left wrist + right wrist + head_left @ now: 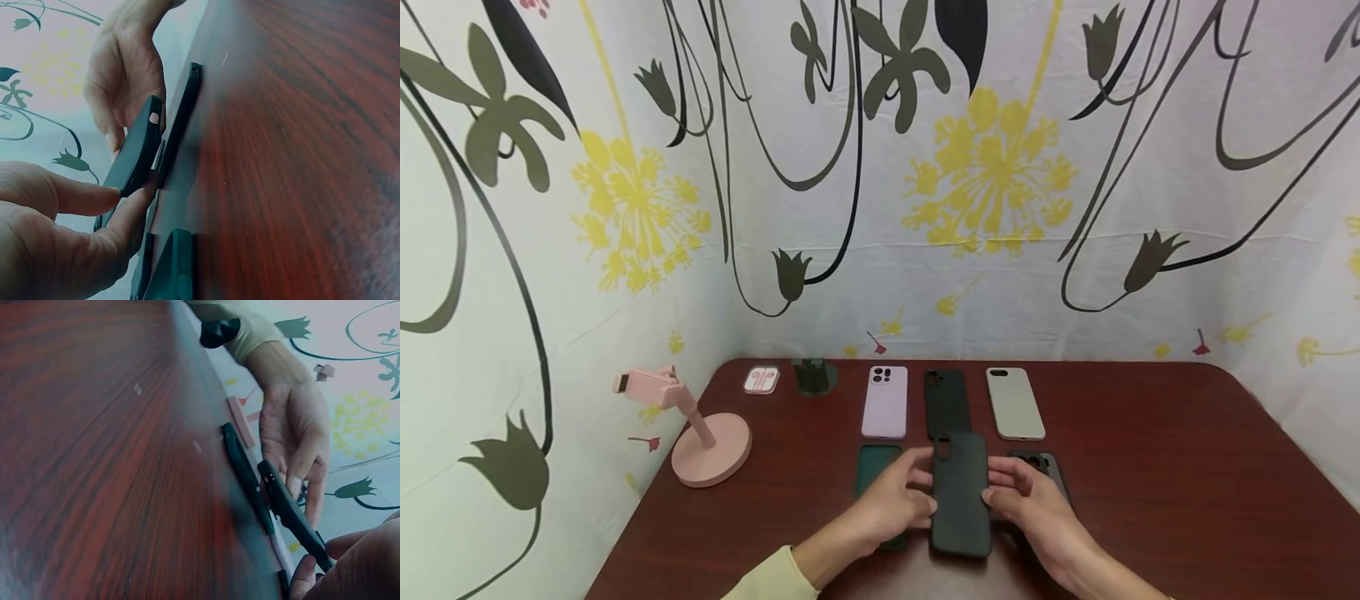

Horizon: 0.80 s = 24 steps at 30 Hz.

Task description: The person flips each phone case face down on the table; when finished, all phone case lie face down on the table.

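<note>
A black phone case (961,500) is held upright above the table, its camera cutout at the upper left. My left hand (891,500) pinches its left edge between thumb and fingers, as the left wrist view also shows. From the other side my right hand (1033,504) holds the right edge, thumb in front and fingers partly hidden behind. Under the left hand lies a dark green case (878,462), mostly covered. A dark grey case with camera rings (1052,471) lies beneath the right hand, partly hidden.
Behind, a lavender case (884,408), a black case (947,402) and a pale grey case (1017,407) lie in a row. To the left are a pink phone stand (711,454), an earphone box (762,380) and a dark green stand (814,377). Patterned cloth (880,208) encloses the table.
</note>
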Available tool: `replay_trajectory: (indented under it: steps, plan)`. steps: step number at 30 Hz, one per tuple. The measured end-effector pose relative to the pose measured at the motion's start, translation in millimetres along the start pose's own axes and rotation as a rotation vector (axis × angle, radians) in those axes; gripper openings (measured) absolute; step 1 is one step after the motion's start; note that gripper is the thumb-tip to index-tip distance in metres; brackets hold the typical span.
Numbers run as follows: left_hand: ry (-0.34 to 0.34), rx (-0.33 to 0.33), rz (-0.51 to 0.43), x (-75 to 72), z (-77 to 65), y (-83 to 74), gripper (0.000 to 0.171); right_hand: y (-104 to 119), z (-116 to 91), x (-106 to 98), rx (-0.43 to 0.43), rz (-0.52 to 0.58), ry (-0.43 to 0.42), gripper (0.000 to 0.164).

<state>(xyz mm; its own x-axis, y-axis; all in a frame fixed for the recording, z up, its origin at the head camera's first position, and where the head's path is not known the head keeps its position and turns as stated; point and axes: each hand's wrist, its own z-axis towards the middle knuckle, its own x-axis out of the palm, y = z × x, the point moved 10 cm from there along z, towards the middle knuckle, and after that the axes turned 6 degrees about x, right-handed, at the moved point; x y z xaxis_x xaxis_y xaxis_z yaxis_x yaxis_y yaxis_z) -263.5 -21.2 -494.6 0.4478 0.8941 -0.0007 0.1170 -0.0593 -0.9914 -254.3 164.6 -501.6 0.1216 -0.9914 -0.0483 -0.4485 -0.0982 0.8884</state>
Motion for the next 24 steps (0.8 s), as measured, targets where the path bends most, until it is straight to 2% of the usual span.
replay_trajectory:
  steps: [4, 8, 15, 24]
  plan:
    - [-0.006, 0.02, 0.05, 0.4, 0.7, -4.1, 0.073, 0.8, 5.5, -1.1, -0.023, -0.053, -0.023, 0.06]
    - [-0.013, 0.055, 0.147, -0.7, 1.6, -8.8, 0.069, -1.3, 11.0, -3.0, -0.021, -0.08, -0.05, 0.061]
    - [-0.017, 0.075, 0.288, -1.8, 3.0, -11.4, 0.065, -1.6, 13.9, -4.8, -0.034, -0.109, -0.081, 0.067]
    - [-0.035, 0.09, 0.314, -3.7, 6.1, -8.3, 0.065, 9.6, 13.5, -5.3, -0.106, -0.242, -0.132, 0.061]
